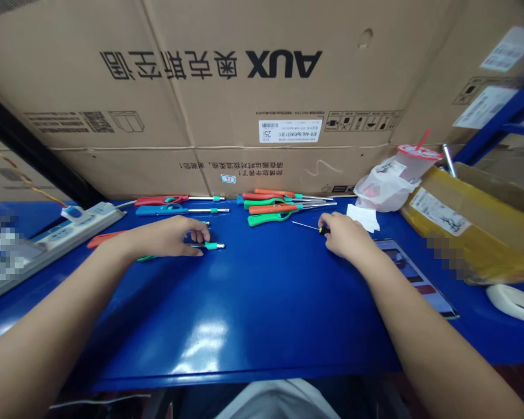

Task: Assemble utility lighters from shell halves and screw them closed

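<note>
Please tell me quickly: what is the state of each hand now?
Left hand: half-curled at a lighter; whether it grips cannot be told.
Right hand: closed, holding a thin screwdriver.

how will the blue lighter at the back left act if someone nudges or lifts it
The blue lighter will probably slide more than roll, as its wide handle lies on a glossy table. It should feel stiff, given the straight metal rod. It is likely light, since the handle looks like plastic and the rod thin.
</note>
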### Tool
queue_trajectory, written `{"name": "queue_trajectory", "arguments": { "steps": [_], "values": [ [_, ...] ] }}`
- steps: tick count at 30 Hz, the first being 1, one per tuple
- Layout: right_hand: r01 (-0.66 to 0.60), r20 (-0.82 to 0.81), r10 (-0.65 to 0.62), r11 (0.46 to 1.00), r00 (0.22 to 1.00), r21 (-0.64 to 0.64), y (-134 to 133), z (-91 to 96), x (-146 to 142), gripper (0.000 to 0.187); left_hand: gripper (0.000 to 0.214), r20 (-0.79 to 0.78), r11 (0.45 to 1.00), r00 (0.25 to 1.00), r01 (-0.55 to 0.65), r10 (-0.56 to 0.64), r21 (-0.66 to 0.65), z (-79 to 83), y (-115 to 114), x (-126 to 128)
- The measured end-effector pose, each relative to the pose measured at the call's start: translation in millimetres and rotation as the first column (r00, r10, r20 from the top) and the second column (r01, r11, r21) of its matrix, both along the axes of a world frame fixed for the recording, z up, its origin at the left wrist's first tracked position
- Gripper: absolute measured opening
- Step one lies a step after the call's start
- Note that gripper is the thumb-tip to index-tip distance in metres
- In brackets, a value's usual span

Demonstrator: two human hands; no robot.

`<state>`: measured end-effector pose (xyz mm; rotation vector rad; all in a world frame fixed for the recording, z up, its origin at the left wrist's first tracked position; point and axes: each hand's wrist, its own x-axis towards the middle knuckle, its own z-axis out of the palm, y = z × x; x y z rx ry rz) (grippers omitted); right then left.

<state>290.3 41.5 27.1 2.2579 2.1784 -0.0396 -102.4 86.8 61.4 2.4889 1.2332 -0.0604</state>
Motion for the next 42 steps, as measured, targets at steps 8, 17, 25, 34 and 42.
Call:
{"name": "queue_trajectory", "arguments": {
  "steps": [8,17,25,34,42],
  "values": [
    [-0.022,-0.019,0.022,0.999,1.0,0.028,-1,-5.3,-4,0.041,0.023,0.159,0.995,0.984,0.088,-0.08,-0.043,-15.6,-26,60],
    [-0.317,-0.182,0.341,0.937,0.922,0.15,-12,0.6,-20,0.029,0.066,0.132,0.983,0.984,0.103,-0.123,0.151,-1.2,-34,44],
    [-0.621,-0.289,0.628,0.773,0.722,0.128,-32,2.3,-44,0.025,0.033,0.079,0.995,0.992,0.1,-0.101,0.017,-20.9,-38,56],
    [-0.684,-0.434,0.593,0.725,0.678,-0.077,-37,13.5,-34,0.011,0.029,0.462,0.971,0.854,0.203,-0.238,0.126,-38.7,-71,89],
    [-0.588,-0.421,0.54,0.809,0.728,0.022,-33,5.4,-41,0.014,0.024,0.646,0.98,0.754,-0.019,-0.116,0.199,-62.0,-52,85]
  ]
}}
